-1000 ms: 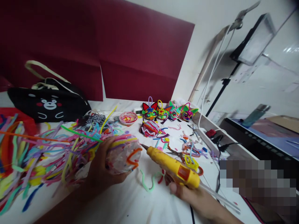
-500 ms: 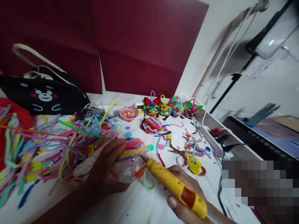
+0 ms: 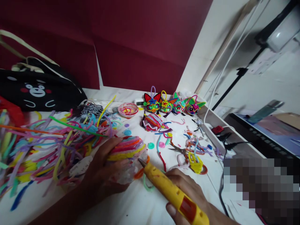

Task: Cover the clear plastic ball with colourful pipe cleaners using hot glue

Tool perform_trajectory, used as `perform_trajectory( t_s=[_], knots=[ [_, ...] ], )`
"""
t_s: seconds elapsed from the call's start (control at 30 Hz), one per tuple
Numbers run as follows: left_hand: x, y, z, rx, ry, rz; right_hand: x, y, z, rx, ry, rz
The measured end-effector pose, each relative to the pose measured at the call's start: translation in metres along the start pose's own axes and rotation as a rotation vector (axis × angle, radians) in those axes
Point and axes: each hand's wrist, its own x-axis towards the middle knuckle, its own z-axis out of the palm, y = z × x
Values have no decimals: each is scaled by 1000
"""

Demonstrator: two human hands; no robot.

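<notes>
My left hand (image 3: 103,165) is wrapped round a clear ball (image 3: 127,151) whose upper part is covered in rows of red, orange, pink, yellow and purple pipe cleaner. Its lower part is bare and see-through. My right hand (image 3: 185,190) grips a yellow hot glue pen (image 3: 164,184) with a reddish window in its barrel. The pen's metal tip is at the ball's right side, just below the yellow row; whether it touches cannot be made out. An orange pipe cleaner (image 3: 139,172) end sticks out beside the tip, and a mint-green one (image 3: 147,184) curls below it.
Loose pipe cleaners (image 3: 58,147) are heaped at left, before a black bag (image 3: 39,90). Farther back are a wrapped bowl (image 3: 128,110), a striped piece (image 3: 152,122) and several decorated heads (image 3: 153,106). Scissors (image 3: 179,149) lie right, near a power strip (image 3: 217,137) with cords.
The view has shifted slightly. My left hand has turned the ball a little, so more of its striped rows show. The pen's tip stays by its right side.
</notes>
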Motion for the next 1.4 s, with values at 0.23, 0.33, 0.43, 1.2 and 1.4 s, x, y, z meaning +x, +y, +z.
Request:
perform_trajectory(
  t_s=[0.23,0.33,0.43,1.2,1.4],
  knots=[
    [2,-13,1,126,-23,338,-1,-1,0,-27,19,-5],
    [1,-12,1,128,-15,350,1,0,-2,-43,-10,-34],
    [-3,-10,0,141,-36,298,2,0,-3,-46,-19,-46],
    [5,-13,-12,184,-111,380,-2,6,9,-48,98,-73],
    [6,-14,-16,229,-137,465,5,1,2,-83,57,-116]
  ],
)
